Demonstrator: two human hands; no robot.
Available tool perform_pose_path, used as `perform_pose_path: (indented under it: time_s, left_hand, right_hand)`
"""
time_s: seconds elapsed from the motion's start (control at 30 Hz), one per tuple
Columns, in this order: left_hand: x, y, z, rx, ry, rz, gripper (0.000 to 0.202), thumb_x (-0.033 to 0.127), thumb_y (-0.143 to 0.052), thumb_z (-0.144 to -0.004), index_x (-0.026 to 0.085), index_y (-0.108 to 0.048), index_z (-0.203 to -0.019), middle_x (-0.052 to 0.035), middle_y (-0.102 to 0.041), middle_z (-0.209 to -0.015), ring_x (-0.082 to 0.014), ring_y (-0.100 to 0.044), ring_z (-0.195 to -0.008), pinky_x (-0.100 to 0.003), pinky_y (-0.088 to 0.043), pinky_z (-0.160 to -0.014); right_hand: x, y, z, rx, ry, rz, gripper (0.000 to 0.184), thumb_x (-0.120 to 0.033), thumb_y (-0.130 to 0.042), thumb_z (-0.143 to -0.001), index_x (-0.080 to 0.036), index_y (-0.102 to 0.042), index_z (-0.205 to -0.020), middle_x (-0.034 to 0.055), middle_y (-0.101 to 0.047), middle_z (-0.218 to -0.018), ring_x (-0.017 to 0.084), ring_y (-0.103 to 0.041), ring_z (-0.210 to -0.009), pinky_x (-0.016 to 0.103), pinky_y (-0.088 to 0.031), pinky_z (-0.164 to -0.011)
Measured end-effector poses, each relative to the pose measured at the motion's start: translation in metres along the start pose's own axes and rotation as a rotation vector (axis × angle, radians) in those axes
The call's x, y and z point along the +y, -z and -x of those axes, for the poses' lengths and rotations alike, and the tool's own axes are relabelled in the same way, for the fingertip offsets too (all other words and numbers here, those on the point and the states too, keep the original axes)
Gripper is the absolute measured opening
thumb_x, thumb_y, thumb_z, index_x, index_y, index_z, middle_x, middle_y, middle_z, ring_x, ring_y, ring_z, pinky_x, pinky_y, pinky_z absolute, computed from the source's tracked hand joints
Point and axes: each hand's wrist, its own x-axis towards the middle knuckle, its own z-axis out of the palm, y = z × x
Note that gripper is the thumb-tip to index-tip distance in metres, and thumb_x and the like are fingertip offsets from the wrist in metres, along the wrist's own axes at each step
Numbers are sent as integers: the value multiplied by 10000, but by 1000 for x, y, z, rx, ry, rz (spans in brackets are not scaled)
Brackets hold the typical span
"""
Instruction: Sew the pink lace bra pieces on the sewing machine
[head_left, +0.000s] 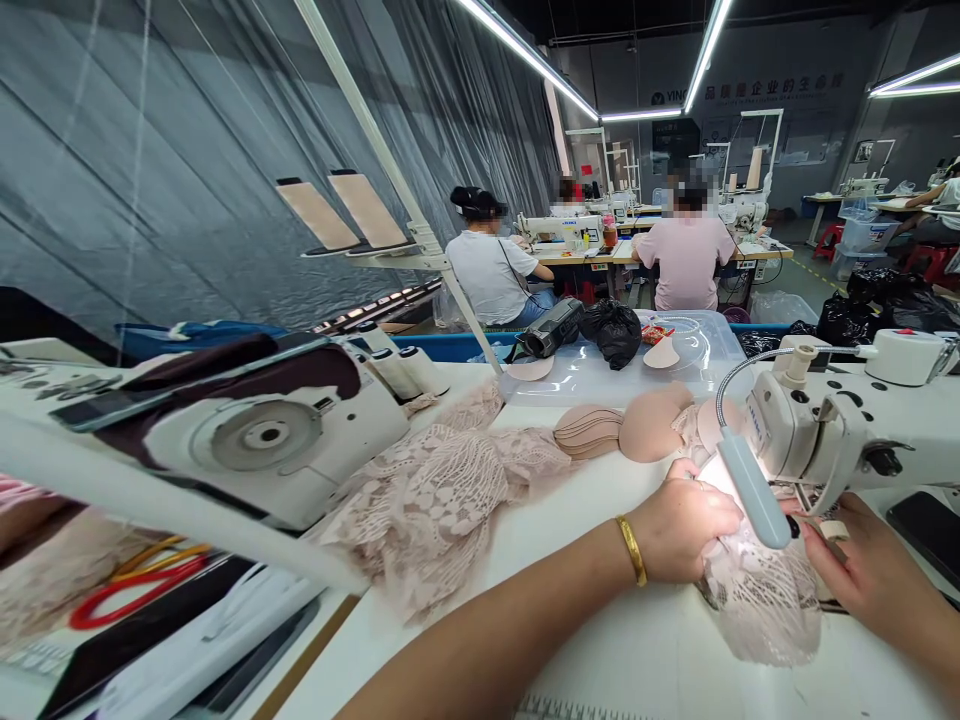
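Beige lace fabric (765, 610) lies under the head of a white sewing machine (795, 420) and drapes toward me. My left hand (686, 525), with a gold bangle at the wrist, has its fingers curled down on the lace, left of the needle area. On the other side, my right hand (862, 565) reaches in beside the presser foot, its thumb and fingers at the lace edge, partly covered by machine parts. A lit grey lamp (757, 495) on a bendable neck hides the needle and part of the fabric between the hands.
More lace (442, 490) is heaped left of my forearm. Beige bra cups (649, 425) lie behind it, before a clear plastic lid (705, 350) bearing a black bag (611, 333). Red-handled scissors (139, 590) lie at lower left, a dark phone (926, 530) at right. Co-workers sit ahead.
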Motion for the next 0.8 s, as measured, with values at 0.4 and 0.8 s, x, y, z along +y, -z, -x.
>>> perform_pose_path:
  time_s: [0.4, 0.8]
  left_hand:
    - [5, 4, 9, -1, 18, -55, 316, 113, -629, -812, 248, -667, -1095, -41, -714, -1141, -261, -611, -1065, -442, -328, -982]
    - [42, 6, 8, -54, 338, -248, 483, 596, -607, -931, 126, -691, -1001, -136, -665, -969, -291, -590, -878, -461, -389, -858]
  right_hand:
    - [-10, -2, 6, 77, 190, 27, 335, -138, -471, -1015, -262, -557, -1314, 89, -732, -1104, 284, -677, -1011, 446, -567, -839]
    - [-34, -9, -3, -139, 204, 95, 311, -159, -422, -1048, -266, -694, -1156, 78, -747, -1029, 268, -694, -1017, 360, -556, -759]
